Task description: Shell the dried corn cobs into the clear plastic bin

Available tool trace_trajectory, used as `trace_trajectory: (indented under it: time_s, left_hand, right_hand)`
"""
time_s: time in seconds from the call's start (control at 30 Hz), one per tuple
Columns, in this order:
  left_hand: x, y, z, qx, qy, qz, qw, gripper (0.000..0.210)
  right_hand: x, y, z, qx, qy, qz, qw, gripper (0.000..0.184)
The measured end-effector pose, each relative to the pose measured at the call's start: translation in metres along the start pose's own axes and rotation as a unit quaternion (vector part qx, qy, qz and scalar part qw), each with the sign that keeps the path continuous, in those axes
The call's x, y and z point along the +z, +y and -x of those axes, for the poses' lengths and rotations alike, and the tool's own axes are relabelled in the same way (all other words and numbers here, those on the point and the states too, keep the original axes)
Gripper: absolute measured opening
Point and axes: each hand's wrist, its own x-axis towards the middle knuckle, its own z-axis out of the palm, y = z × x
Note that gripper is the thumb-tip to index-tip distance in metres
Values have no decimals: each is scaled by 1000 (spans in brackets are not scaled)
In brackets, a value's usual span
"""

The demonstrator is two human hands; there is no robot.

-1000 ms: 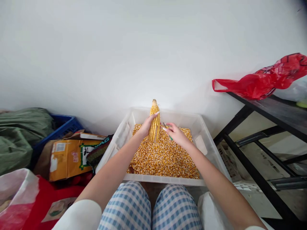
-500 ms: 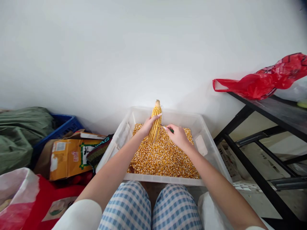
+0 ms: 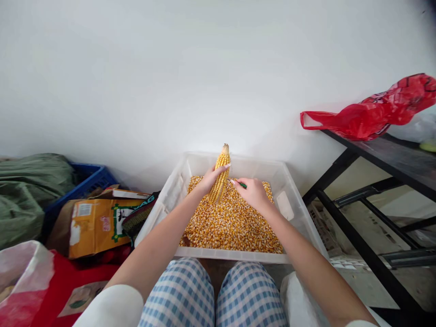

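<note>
A yellow corn cob [image 3: 220,175] stands tilted above a bin, its pale stalk end up, with my left hand [image 3: 210,180] wrapped round its middle. My right hand [image 3: 251,190] is closed just right of the cob, on a small tool with a green handle [image 3: 243,185]; the tool's tip is too small to make out. Beneath both hands lie loose corn kernels [image 3: 235,227], heaped in a translucent plastic bin [image 3: 235,257] in front of my knees.
To the left are a blue crate [image 3: 90,177] with green cloth, an orange cardboard box [image 3: 93,227] and a red bag [image 3: 71,281]. On the right, a black-framed table [image 3: 402,159] holds a red plastic bag [image 3: 371,116]. A white wall [image 3: 218,81] rises behind the bin.
The cob has turned slightly in my left hand, so the stripped groove on its lower part shows less. My right hand has drawn slightly away from the cob.
</note>
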Motion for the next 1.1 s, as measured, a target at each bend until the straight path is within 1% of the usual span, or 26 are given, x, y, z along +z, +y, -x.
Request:
trace_trajectory:
  time_s: [0.2,0.33,0.57,0.93,1.1]
  left_hand:
    - [1,-1,-1,14,1,-3,1000,42]
    - [1,0,0,5,-5,0,1000,42]
    - [3,2,3,4,-4,-9,1000,45]
    - [3,3,4,11,-10,-35,999,47]
    - [4,5,4,-3,-15,-33,999,49]
  right_hand:
    - [2,2,0,-12,12,30,999,39]
    - [4,5,0,-12,18,33,999,39]
    - [2,4,0,0,-1,23,1000,38]
    - [0,1,0,6,-8,37,999,39]
    - [0,1,0,5,-5,33,999,38]
